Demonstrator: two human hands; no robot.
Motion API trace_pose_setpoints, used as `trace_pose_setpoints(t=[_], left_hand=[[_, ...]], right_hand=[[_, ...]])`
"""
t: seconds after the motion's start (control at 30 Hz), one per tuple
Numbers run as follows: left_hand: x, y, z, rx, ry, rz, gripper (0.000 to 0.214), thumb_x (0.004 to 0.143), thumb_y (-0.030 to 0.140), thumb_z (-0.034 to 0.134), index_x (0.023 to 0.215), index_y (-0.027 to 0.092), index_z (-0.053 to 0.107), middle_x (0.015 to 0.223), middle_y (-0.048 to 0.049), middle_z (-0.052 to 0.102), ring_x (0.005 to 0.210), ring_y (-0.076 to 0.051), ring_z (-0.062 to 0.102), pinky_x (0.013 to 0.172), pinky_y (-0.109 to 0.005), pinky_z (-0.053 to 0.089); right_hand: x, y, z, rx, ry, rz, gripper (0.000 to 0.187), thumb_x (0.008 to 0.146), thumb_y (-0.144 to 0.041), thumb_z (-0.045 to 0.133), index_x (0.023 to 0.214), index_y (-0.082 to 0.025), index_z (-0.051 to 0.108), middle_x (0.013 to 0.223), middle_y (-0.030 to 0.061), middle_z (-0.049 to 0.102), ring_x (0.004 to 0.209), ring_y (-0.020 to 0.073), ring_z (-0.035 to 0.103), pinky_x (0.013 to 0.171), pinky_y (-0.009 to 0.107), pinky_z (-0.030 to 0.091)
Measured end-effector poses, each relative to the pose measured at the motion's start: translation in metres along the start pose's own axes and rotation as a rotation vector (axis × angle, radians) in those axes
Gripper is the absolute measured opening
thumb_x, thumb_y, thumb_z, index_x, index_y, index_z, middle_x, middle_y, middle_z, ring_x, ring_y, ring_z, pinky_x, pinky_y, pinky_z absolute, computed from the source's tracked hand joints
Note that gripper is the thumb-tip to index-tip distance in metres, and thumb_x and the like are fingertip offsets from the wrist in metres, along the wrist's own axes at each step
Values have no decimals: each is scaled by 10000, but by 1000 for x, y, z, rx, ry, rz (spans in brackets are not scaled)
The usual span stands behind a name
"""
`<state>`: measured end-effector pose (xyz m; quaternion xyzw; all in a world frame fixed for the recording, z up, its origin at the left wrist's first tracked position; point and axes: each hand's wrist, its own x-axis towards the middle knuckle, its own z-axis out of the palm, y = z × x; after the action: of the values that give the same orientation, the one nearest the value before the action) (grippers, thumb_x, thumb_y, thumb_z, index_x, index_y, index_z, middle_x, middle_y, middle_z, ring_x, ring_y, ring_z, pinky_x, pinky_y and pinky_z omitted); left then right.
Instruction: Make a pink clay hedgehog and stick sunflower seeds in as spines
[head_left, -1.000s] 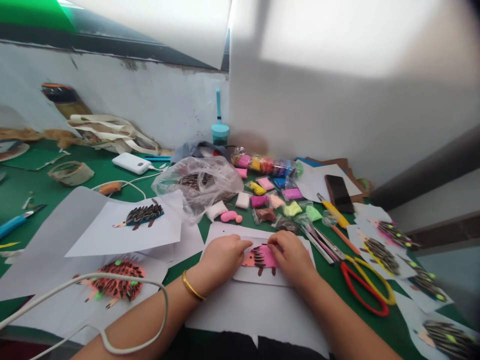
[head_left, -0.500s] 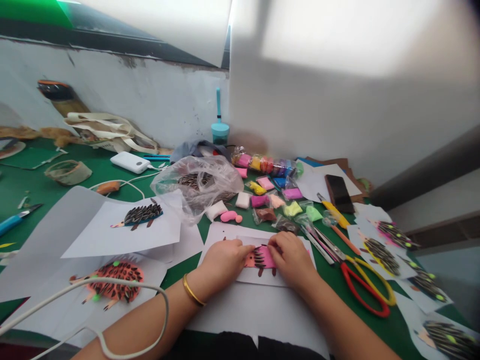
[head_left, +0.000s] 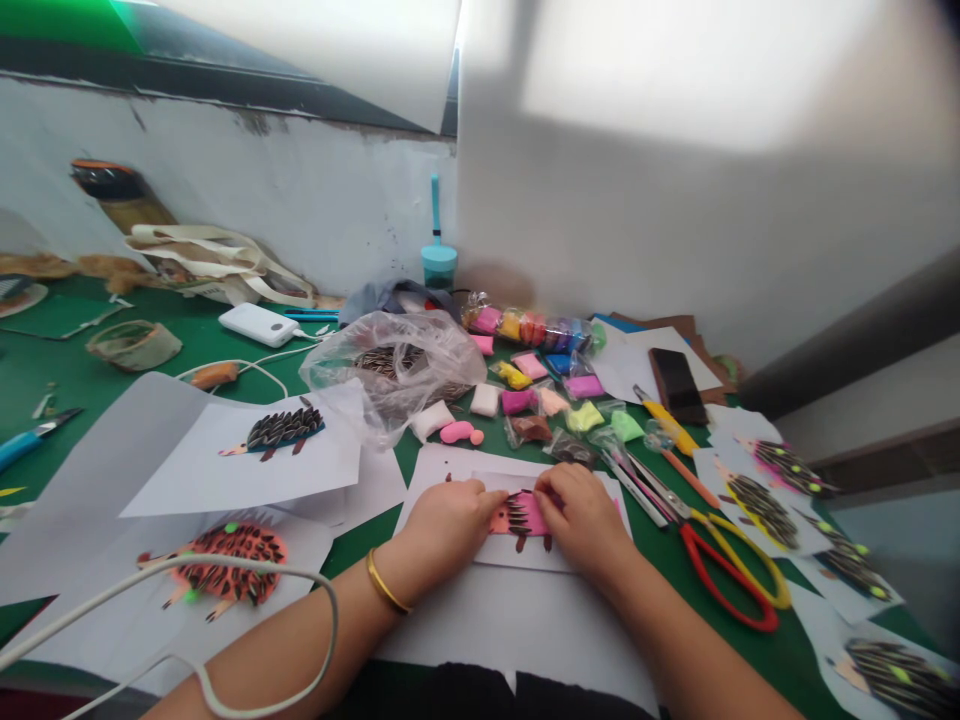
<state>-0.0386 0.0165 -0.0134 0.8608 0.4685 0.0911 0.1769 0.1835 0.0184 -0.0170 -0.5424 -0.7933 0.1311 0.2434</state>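
Pink hedgehog (head_left: 534, 518), lying on a white card (head_left: 517, 562) between my two hands: long axis left to right, head toward my left hand (head_left: 450, 518), rear partly covered by my right hand (head_left: 581, 508). Neither is clearly nearer. Left fingers bend over the head; right fingertips bunch at its back; whether either pinches anything, I can't tell. Beyond lie clay packets (head_left: 519, 402) and a clear bag (head_left: 337, 372); scissors (head_left: 684, 513) rest rightward. I can read no writing.

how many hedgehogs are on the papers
7: a pink hedgehog at centre, a blue hedgehog and an orange hedgehog at left, four more hedgehogs down the right side. Others may be hidden.
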Motion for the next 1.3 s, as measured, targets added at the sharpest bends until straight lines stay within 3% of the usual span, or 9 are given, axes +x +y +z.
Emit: trace_pose_setpoints(t=[0.43, 0.73, 1.3], left_hand=[[0, 1, -2, 39, -12, -5, 338, 961, 275, 438, 1220, 274, 656, 838, -85, 627, 679, -200, 575, 676, -324, 445], [0, 3, -3, 187, -11, 18, 329, 949, 237, 467, 1225, 293, 637, 821, -50, 642, 670, -200, 606, 617, -302, 457], [0, 5, -5, 205, -14, 27, 296, 953, 242, 479, 1196, 288, 643, 807, -40, 633, 665, -187, 609, 603, -283, 451]], right_hand=[[1, 1, 3, 25, -34, 4, 102, 896, -156, 551, 822, -211, 596, 844, 12, 622, 834, 193, 522, 764, 331, 353], [3, -3, 2, 14, -57, 5, 127, 924, -161, 514, 840, -209, 595, 877, 24, 628, 858, 195, 520, 781, 330, 346], [3, -3, 4, -113, -45, -45, 133, 930, -152, 531, 834, -204, 608, 867, 28, 626, 849, 194, 510, 767, 312, 326]])
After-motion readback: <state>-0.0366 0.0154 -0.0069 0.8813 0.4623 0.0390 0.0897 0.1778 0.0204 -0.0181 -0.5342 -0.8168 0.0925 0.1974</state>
